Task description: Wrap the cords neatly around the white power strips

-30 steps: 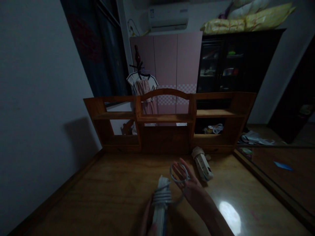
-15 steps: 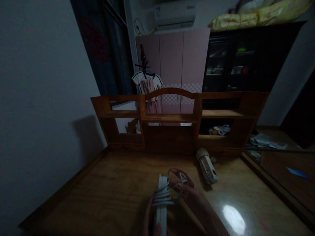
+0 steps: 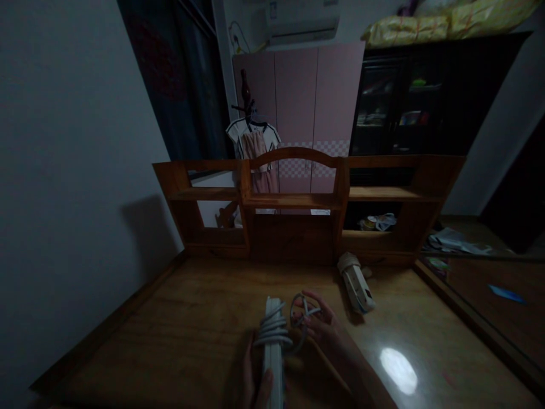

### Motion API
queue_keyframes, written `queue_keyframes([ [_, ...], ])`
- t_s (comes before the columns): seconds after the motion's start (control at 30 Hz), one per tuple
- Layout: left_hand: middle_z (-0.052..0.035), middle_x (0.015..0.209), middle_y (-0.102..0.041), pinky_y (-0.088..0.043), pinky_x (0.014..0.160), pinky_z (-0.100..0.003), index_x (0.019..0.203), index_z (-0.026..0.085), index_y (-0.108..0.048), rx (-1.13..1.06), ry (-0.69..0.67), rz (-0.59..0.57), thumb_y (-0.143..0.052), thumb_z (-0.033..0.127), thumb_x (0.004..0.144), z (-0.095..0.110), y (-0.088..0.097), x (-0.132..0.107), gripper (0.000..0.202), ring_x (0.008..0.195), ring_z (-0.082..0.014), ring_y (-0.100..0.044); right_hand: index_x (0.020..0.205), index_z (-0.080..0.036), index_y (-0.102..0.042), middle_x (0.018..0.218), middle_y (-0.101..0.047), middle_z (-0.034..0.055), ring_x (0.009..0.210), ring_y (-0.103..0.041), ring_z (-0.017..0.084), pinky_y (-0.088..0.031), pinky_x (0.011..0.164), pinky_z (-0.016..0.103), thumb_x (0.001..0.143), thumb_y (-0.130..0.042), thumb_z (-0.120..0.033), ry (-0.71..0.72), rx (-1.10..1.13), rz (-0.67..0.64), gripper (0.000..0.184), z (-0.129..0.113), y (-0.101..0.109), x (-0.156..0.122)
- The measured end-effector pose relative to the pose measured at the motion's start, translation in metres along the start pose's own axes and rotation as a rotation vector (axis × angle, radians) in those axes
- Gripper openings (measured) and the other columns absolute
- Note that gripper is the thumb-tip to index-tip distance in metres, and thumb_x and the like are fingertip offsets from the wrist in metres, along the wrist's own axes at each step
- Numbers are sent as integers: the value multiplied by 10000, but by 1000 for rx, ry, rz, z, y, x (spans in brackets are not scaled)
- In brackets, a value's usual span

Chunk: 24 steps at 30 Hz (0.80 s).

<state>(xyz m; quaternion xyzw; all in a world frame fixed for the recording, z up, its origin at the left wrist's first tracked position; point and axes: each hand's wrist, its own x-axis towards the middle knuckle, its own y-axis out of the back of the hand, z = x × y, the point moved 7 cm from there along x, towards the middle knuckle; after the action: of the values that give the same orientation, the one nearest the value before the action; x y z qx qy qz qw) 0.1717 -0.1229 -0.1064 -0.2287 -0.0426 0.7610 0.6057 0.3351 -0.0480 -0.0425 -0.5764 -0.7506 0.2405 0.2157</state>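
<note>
A person's two bare hands work with a long white power strip [image 3: 275, 369] over the near part of a pale wooden platform [image 3: 191, 329], about midway between its left and right edges. The left hand [image 3: 251, 375] is clamped around the strip's near end, thumb laid along the top, fingers on the left side. Grey cord [image 3: 273, 329] is wound in several turns about the strip, close to its far end. Just to the right, apart from the left, the right hand [image 3: 326, 326] pinches a loose loop of that cord between bent fingers. I cannot tell whether the strip touches the platform.

A second power strip [image 3: 358, 292], off-white, lies near the far edge, right of the middle, tilted slightly, with cord bundled at its far end. Behind it, along the far edge, stands a brown wooden shelf unit [image 3: 293, 200] with an arched top. The room is dim; a bright patch of light [image 3: 399, 369] shines on the platform's right side.
</note>
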Motion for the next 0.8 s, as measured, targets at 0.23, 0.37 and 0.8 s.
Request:
queue_keyframes([
  [0.23, -17, 731, -691, -471, 425, -253, 1485, 294, -44, -68, 7, 52, -768, 602, 593, -6, 1, 8, 1190, 485, -196, -612, 1170, -255, -587, 1130, -648, 76, 959, -658, 241, -498, 877, 440, 718, -778, -309, -19, -89, 40, 494, 8, 6, 4],
  [0.37, -21, 738, -692, -472, 431, -240, 1487, 318, -85, -98, -16, 94, -742, 573, 647, 4, -2, 0, 1096, 471, -178, -611, 1043, -211, -675, 1034, -682, 74, 929, -653, 242, -515, 840, 398, 745, -743, -403, 8, -315, 62, 361, 10, 13, 7],
  [0.8, 9, 675, -666, -447, 402, -224, 1492, 338, -32, -162, -130, 70, -742, 523, 680, 24, -11, -10, 1095, 399, -145, -562, 1312, -264, -512, 1167, -638, 62, 1011, -620, 217, -489, 865, 328, 810, -615, -239, 179, -868, -136, 513, 12, -21, -12],
])
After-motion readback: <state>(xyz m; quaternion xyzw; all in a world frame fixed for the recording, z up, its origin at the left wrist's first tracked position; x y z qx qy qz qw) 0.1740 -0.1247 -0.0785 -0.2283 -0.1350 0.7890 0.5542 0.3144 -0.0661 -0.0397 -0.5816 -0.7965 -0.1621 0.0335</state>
